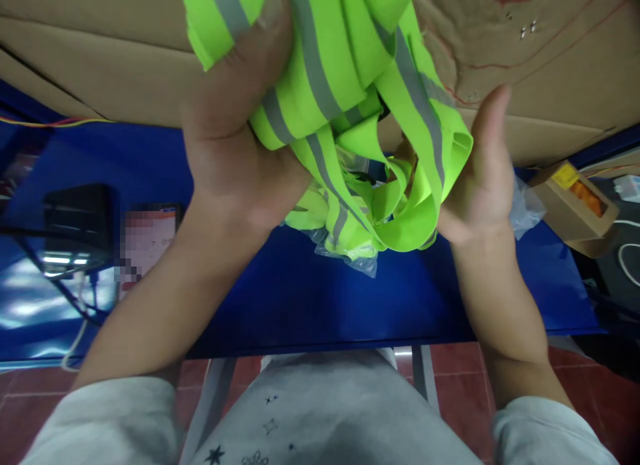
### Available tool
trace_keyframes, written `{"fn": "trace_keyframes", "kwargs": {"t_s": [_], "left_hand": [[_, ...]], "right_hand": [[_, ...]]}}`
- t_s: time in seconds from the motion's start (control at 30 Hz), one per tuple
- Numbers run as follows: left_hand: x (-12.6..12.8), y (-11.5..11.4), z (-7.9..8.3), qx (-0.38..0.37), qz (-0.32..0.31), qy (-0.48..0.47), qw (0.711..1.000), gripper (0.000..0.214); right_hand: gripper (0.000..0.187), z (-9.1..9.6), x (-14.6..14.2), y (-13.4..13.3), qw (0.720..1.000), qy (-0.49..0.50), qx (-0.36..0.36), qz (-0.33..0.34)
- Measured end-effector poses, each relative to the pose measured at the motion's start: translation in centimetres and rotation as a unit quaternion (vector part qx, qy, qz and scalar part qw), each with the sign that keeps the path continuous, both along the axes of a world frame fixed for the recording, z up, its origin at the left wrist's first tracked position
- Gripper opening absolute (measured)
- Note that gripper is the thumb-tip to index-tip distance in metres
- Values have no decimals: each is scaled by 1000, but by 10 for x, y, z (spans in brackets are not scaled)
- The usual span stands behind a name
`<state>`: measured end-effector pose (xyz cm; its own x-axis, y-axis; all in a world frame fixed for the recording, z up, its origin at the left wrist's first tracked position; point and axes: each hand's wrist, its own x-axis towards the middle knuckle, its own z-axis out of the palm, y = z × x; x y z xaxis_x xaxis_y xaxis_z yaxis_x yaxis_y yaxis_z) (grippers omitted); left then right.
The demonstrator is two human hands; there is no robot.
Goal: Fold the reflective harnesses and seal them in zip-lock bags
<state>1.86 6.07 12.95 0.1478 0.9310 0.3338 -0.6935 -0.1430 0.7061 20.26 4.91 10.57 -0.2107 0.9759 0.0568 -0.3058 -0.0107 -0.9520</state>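
Note:
A bundle of neon yellow-green reflective straps [320,58] with grey stripes hangs in front of me, above the table. My left hand [235,118] is closed around its left side, thumb pressed on the folded layers. Loose loops dangle from the bundle toward the right. At those loops is my right hand [483,172], its thumb stretched up and apart from the strap. The strap covers most of the right fingers, which reach in behind it. Beneath the loops lies a clear plastic bag [367,262] with more yellow-green material, partly hidden by the straps.
A blue-covered table [320,312] runs across, with cardboard [100,58] behind. On the left are a black box with cables [77,225] and a blurred-out flat item [147,242]. At right sit a small cardboard box [575,205] and crumpled clear plastic [527,205].

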Motion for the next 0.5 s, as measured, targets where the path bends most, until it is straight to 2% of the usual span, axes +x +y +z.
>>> {"fn": "trace_keyframes", "kwargs": {"t_s": [0.07,0.17,0.3,0.37,0.47,0.5], "left_hand": [[-1,-1,3,2,2,-3,1000,54],[-2,0,2,3,5,23,1000,43],[-1,3,-5,33,25,2,999,31],[0,3,-7,36,47,-3,998,26],[2,1,-9,33,74,14,997,26],[2,1,-9,9,75,17,997,24]], "right_hand": [[42,-3,5,4,999,42,-12,10],[25,-14,13,5,995,71,-46,61],[39,-29,18,5,992,20,-72,101],[36,-32,18,3,992,-24,-37,121],[33,-31,14,1,984,-81,79,137],[33,-30,13,1,980,-100,105,132]]}}
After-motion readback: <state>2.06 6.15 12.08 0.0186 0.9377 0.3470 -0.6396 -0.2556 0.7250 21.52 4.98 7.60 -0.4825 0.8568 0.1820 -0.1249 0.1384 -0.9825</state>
